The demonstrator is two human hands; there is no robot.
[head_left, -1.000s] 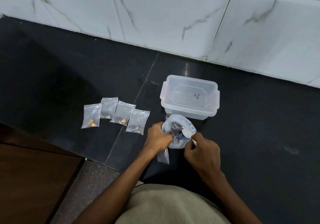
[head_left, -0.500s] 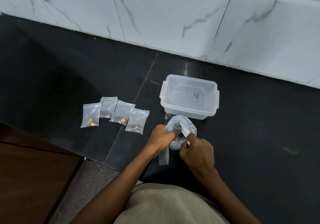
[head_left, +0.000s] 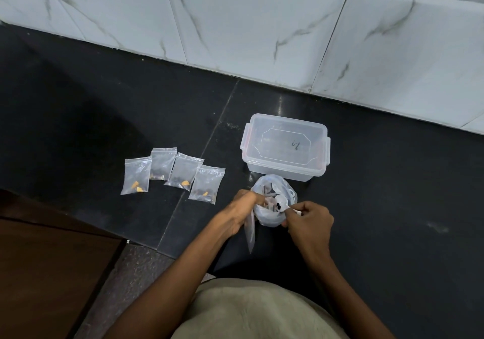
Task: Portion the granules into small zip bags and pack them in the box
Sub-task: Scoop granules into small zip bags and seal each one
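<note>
A crumpled clear supply bag (head_left: 269,217) stands open on the black counter just in front of the clear lidded box (head_left: 285,147). My left hand (head_left: 239,209) grips the supply bag's left rim together with an empty small zip bag (head_left: 250,231) that hangs down from it. My right hand (head_left: 309,220) pinches the handle of a white plastic spoon (head_left: 281,201), whose bowl lies in the bag's mouth with dark granules on it. Several filled small zip bags (head_left: 172,175) lie in a row to the left, holding dark and orange bits.
The black counter (head_left: 392,207) ends at a white marble-tiled wall (head_left: 262,24) behind the box. At the lower left the counter edge drops to a brown wooden surface (head_left: 39,273). My body in beige clothing fills the bottom middle.
My right hand has drawn back to the right, and the white spoon now shows lifted in the bag's mouth with granules on it. The left hand keeps its grip.
</note>
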